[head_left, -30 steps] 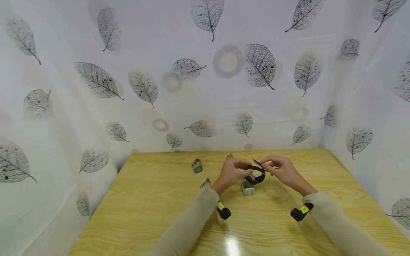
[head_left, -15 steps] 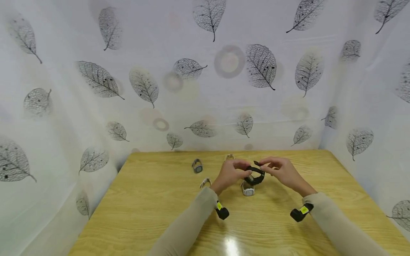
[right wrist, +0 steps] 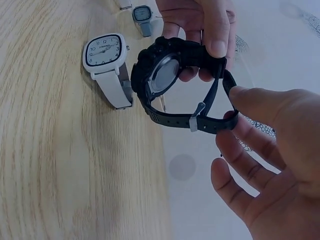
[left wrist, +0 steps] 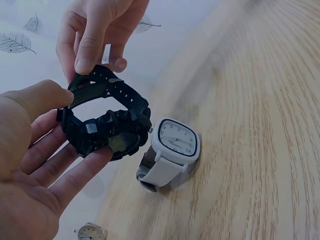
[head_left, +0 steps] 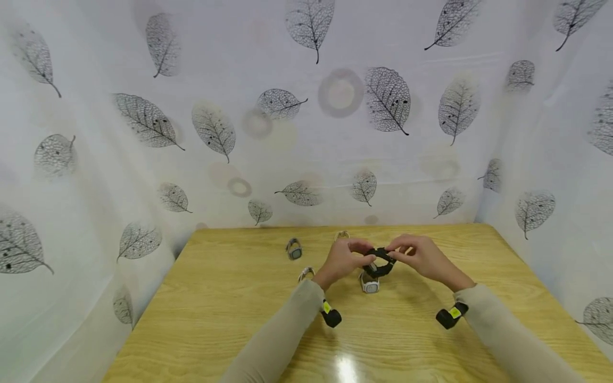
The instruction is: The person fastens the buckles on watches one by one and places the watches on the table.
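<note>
Your left hand [left wrist: 30,165] grips the black watch [left wrist: 107,122] by its case, thumb on top and fingertips underneath. Your right hand [right wrist: 270,150] pinches its strap near the buckle between thumb and forefinger. You hold the watch in the air just above the white watch [head_left: 370,283], which lies on the wooden table [head_left: 215,308]. A grey watch [head_left: 294,249] sits farther back on the left.
</note>
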Available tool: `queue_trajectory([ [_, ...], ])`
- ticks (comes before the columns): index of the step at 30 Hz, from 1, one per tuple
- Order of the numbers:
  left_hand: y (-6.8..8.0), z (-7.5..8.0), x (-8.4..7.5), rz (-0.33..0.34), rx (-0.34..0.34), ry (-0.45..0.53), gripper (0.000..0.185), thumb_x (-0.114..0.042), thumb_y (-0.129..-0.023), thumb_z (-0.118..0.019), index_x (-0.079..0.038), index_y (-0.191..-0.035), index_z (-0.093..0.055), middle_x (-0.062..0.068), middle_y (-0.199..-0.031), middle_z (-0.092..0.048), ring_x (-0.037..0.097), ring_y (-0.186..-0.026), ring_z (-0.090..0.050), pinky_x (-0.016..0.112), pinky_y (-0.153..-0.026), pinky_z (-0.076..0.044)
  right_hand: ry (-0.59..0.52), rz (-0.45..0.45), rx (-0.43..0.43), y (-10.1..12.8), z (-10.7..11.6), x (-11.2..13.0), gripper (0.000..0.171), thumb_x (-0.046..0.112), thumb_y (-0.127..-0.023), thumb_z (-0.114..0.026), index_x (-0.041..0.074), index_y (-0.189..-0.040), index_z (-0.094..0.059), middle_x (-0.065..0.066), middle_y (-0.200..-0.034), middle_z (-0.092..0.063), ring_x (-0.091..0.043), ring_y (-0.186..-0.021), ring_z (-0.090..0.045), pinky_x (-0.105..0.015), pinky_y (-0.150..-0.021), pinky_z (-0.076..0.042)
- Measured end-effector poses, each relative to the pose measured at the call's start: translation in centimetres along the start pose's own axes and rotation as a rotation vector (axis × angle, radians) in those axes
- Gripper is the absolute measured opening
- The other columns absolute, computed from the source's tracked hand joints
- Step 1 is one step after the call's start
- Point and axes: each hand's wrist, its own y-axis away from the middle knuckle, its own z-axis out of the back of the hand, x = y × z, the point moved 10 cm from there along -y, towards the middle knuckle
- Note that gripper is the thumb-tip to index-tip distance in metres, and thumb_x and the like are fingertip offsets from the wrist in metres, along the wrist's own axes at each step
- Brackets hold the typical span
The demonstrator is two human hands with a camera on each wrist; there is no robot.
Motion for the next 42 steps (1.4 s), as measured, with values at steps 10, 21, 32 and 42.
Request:
queue_trajectory([
  [10,0.0,-0.4,-0.4,-0.014,0.010,0.045,0.019,-0.013,-0.089,-0.082,-0.009,-0.108,-0.078,0.001,-0.097,-0.076,0.008,-0.087,-0.070,0.038,-0.071,-0.063,0.002,0.025,-0.009,-0.1,-0.5,0.3,0.013,0.017,-0.099,-0.072,0.019,-0.110,-0.077,0.000,-0.108,-0.072,-0.011,-0.079,-0.063,-0.030,-0.067,-0.057],
  [21,-0.1,-0.3,-0.1,0.025,-0.012,0.114,0.019,-0.010,-0.089,-0.082,-0.008,-0.108,-0.079,0.002,-0.096,-0.076,0.011,-0.086,-0.070,0.042,-0.071,-0.063,-0.159,-0.122,-0.044,1.4,-0.7,-2.3,0.028,0.019,-0.101,-0.068,0.009,-0.127,-0.072,-0.016,-0.125,-0.069,-0.034,-0.092,-0.070,-0.033,-0.070,-0.058],
  [32,-0.4,-1.0,0.2,0.023,0.002,0.076,0.020,-0.014,-0.089,-0.083,-0.011,-0.109,-0.079,-0.001,-0.094,-0.076,0.009,-0.082,-0.070,0.037,-0.065,-0.063,-0.163,-0.109,-0.037,1.2,-1.3,-1.7,0.025,0.022,-0.102,-0.068,0.013,-0.124,-0.073,-0.010,-0.123,-0.070,-0.023,-0.094,-0.070,-0.030,-0.074,-0.058],
  [42,-0.4,-0.8,0.7,0.034,-0.029,0.116,0.023,-0.016,-0.091,-0.081,-0.010,-0.113,-0.078,0.000,-0.098,-0.077,0.015,-0.082,-0.072,0.037,-0.065,-0.062,-0.145,-0.105,-0.061,1.4,-1.3,-2.4,0.031,0.022,-0.102,-0.067,0.010,-0.131,-0.070,-0.012,-0.124,-0.071,-0.026,-0.095,-0.070,-0.031,-0.074,-0.058],
])
